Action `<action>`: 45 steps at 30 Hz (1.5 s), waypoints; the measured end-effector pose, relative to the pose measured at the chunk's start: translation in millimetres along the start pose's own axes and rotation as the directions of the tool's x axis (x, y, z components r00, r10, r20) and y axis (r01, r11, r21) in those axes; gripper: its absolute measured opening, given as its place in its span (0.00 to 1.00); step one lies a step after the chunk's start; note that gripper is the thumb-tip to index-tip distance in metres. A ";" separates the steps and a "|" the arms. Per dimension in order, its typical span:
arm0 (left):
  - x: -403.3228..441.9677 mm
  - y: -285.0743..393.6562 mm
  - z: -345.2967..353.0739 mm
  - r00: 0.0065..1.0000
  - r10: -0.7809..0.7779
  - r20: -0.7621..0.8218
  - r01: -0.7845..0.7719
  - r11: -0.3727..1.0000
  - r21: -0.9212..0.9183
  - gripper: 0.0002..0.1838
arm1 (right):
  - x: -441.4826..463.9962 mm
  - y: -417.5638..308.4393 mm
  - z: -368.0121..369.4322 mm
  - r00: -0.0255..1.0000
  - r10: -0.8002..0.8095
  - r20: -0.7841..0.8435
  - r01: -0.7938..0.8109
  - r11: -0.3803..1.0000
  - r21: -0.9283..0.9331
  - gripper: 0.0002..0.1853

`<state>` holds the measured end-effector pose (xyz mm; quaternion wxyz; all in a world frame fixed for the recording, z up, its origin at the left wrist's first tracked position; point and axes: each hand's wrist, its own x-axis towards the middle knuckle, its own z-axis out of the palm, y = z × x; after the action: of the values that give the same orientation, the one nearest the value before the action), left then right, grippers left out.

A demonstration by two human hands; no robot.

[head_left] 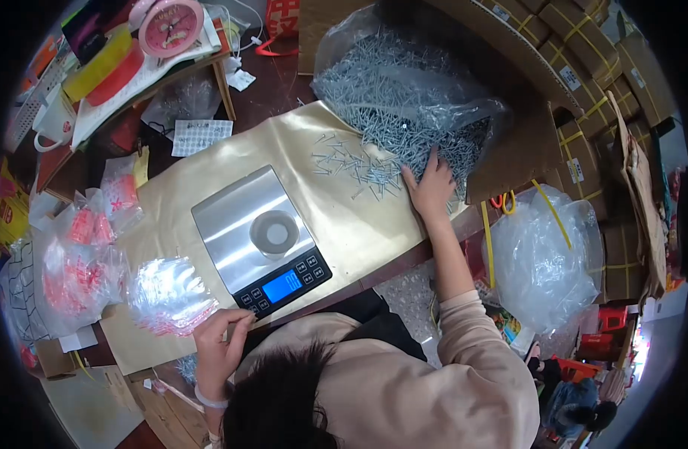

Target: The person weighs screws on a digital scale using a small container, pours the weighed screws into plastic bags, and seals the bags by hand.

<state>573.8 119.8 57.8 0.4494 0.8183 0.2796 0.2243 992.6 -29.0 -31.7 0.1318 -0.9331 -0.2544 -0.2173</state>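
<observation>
My right hand lies with spread fingers at the lower edge of a large pile of screws in a clear plastic bag. Loose screws are scattered on the gold sheet to its left. My left hand is beside the front-left corner of a digital scale, its thumb and fingertips pressed together; what they hold, if anything, is too small to tell. A small round clear dish sits on the scale's steel plate. Just left of the scale is a stack of small clear zip bags.
Bags with red-edged packets are at the left. A pink alarm clock and a white mug stand at the upper left. Cardboard boxes and a large clear bag are at the right. Another person is at the lower right.
</observation>
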 end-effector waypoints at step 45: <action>2.5 -7.4 0.6 0.991 0.069 0.116 -0.067 0.998 -0.019 0.05 | 33.8 -163.6 -40.3 0.770 -0.601 0.212 0.043 0.381 0.924 0.09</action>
<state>574.2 124.3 51.4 0.4632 0.8357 0.2229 0.1933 918.1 107.5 41.6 0.4730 -0.6717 -0.5391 0.1856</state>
